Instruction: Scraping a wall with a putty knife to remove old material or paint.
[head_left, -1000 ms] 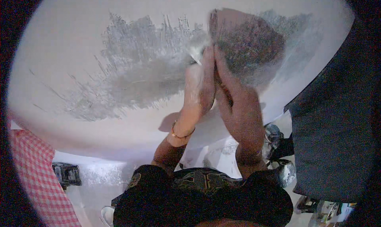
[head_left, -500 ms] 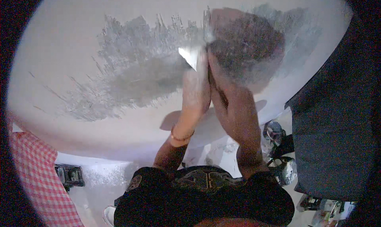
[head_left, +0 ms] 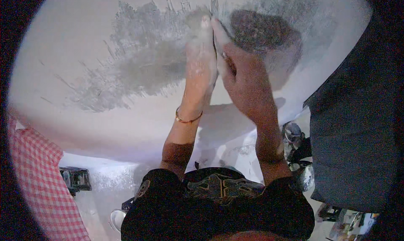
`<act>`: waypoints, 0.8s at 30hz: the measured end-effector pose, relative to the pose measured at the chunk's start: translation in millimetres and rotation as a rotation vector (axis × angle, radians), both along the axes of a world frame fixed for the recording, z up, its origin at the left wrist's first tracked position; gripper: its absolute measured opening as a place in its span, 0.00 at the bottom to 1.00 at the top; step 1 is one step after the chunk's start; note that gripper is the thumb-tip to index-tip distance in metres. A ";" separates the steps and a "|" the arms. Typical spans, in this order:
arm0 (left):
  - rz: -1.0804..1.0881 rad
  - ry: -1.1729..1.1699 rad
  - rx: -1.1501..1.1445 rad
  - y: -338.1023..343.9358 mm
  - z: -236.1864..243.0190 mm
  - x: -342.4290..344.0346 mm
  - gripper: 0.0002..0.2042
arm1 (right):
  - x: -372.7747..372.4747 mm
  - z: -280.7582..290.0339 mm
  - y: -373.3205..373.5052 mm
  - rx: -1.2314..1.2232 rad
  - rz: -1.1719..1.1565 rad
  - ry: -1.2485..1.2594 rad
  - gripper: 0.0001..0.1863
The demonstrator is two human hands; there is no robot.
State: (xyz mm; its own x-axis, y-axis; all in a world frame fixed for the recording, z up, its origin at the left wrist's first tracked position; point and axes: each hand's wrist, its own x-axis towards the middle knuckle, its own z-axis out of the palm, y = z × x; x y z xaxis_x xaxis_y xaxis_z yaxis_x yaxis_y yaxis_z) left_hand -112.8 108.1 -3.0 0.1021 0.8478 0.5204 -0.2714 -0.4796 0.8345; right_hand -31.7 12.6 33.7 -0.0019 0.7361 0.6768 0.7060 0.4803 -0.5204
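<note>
My left hand (head_left: 200, 64) and my right hand (head_left: 244, 79) reach up side by side over a large, pale, curved surface (head_left: 139, 119). Their fingers point away from me and meet near the upper middle. Pale dust coats the back of the left hand, and a thin reddish bracelet (head_left: 188, 119) circles that wrist. The fingers of both hands are pressed together; whatever they grip is hidden beneath them. Around them spreads a rough grey patch (head_left: 147, 64) with streaky edges. Right of the right hand lies a dark shadow (head_left: 263, 32).
A red-and-white checked cloth (head_left: 44, 169) hangs at the left, beside a black object (head_left: 75, 178). Dark grey fabric (head_left: 353, 148) covers the right side. Below the surface's right edge stand dark, shiny objects (head_left: 301, 157), too blurred to name.
Both hands have slid up and away from me along the surface. The bright white triangle that stuck out beside the left fingers is out of sight. The view has shifted slightly.
</note>
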 end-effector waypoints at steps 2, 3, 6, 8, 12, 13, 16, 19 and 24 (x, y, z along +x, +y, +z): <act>0.001 -0.025 -0.026 -2.5 0.2 0.8 0.29 | -1.9 -5.3 -4.4 -0.159 -0.078 -0.085 0.27; 0.004 -0.047 -0.027 -4.3 3.7 1.4 0.29 | -0.9 -5.6 0.9 -0.146 -0.074 -0.089 0.27; 0.022 -0.124 -0.027 -6.4 14.8 8.7 0.29 | 13.6 -8.6 26.1 0.181 -0.086 -0.266 0.25; 0.047 -0.126 0.017 -5.7 19.8 12.5 0.29 | 27.1 -11.0 36.2 0.189 0.040 -0.206 0.25; 0.030 0.110 -0.086 -17.4 -10.4 19.0 0.24 | 46.6 -40.2 6.5 0.174 0.046 -0.169 0.26; -0.029 0.156 -0.067 -23.0 -24.9 20.2 0.24 | 52.4 -52.5 -5.9 0.010 0.003 -0.102 0.26; 0.127 0.360 0.006 -39.1 -65.4 15.9 0.22 | 59.5 -99.0 -40.8 -0.133 0.013 -0.024 0.26; 0.191 0.487 0.029 -66.3 -102.1 7.3 0.22 | 56.2 -159.5 -66.2 -0.453 0.057 0.186 0.24; -0.464 0.449 -0.607 -125.0 -170.5 -4.3 0.16 | 68.1 -245.7 -125.0 -0.354 0.105 0.179 0.27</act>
State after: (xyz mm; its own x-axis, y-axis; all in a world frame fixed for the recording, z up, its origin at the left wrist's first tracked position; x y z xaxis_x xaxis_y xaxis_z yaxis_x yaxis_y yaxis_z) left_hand -117.2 -16.9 -173.5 0.5910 0.7870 -0.1772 0.0858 0.1571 0.9838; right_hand 36.4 -112.4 -212.0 0.0056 0.9257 0.3783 0.5459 0.3142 -0.7767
